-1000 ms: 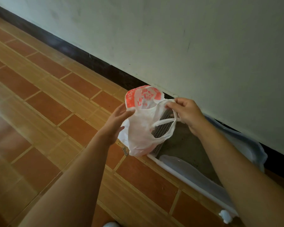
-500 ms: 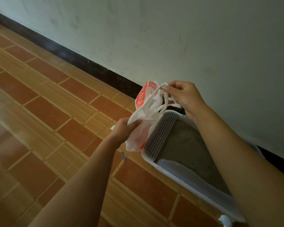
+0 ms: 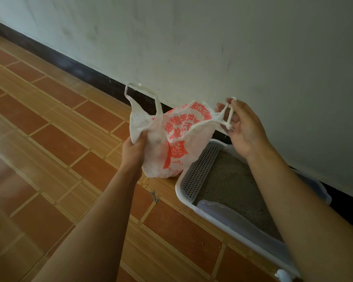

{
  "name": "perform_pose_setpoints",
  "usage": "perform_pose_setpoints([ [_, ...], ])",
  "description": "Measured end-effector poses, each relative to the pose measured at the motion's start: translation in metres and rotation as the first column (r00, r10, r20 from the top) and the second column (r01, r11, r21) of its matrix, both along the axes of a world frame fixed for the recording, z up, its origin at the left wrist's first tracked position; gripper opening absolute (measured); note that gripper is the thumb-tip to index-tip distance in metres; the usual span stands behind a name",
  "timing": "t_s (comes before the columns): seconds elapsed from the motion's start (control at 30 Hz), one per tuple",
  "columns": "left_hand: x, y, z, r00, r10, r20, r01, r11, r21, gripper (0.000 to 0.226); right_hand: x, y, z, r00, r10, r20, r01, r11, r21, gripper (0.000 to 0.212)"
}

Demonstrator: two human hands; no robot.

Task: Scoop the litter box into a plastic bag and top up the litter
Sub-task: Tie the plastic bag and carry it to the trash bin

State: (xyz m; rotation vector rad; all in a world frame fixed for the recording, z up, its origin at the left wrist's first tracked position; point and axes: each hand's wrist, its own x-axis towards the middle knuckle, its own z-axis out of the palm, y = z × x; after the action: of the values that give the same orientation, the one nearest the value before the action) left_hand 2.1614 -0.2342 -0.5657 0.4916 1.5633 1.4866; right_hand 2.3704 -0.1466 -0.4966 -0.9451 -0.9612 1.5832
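A white plastic bag [image 3: 171,139] with red print hangs in the air over the left end of the litter box. My left hand [image 3: 134,149] grips the bag's left side below one handle loop, which sticks up free. My right hand [image 3: 243,129] holds the other handle loop, hooked over its fingers, and the bag's mouth is stretched between the two hands. The white litter box [image 3: 192,206] stands on the floor against the wall. It has a grey perforated grate at its left end and grey litter [image 3: 230,188] inside. My right forearm hides part of the box.
Orange and tan floor tiles [image 3: 55,143] spread to the left and front. A pale wall with a dark skirting board [image 3: 86,72] runs behind. A few spilled litter grains [image 3: 155,197] lie on the floor left of the box.
The hands have moved apart and the crumpled bag has been spread open. My left hand's hold has shifted to the bag's left side; one handle loop now stands free.
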Motion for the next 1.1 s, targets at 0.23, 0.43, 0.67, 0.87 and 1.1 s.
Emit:
perform_pose_setpoints([
  [0.23,0.001,0.006,0.010,0.999,0.016,0.030,-0.016,0.999,-0.029,0.032,-0.002,0.001,-0.019,0.989,-0.100,0.109,0.113,0.985,-0.129,0.031],
  [0.43,0.002,0.007,0.019,0.999,-0.019,0.030,0.021,0.996,-0.087,0.036,-0.003,-0.005,-0.058,0.874,0.118,0.471,-0.035,0.983,-0.182,0.057],
  [0.67,0.000,0.008,0.025,1.000,-0.021,0.016,0.022,0.995,-0.098,0.040,-0.032,-0.020,-0.067,0.679,0.297,0.671,-0.282,0.950,-0.135,0.057],
  [0.87,-0.011,0.004,0.025,0.990,0.130,0.050,-0.126,0.989,-0.075,0.031,-0.041,-0.016,-0.065,0.802,0.183,0.568,-0.205,0.978,-0.026,0.018],
  [1.1,-0.023,-0.001,0.022,0.956,0.288,0.050,-0.285,0.957,-0.062,0.033,-0.034,-0.009,-0.061,0.861,0.017,0.509,-0.016,1.000,-0.006,0.016],
])
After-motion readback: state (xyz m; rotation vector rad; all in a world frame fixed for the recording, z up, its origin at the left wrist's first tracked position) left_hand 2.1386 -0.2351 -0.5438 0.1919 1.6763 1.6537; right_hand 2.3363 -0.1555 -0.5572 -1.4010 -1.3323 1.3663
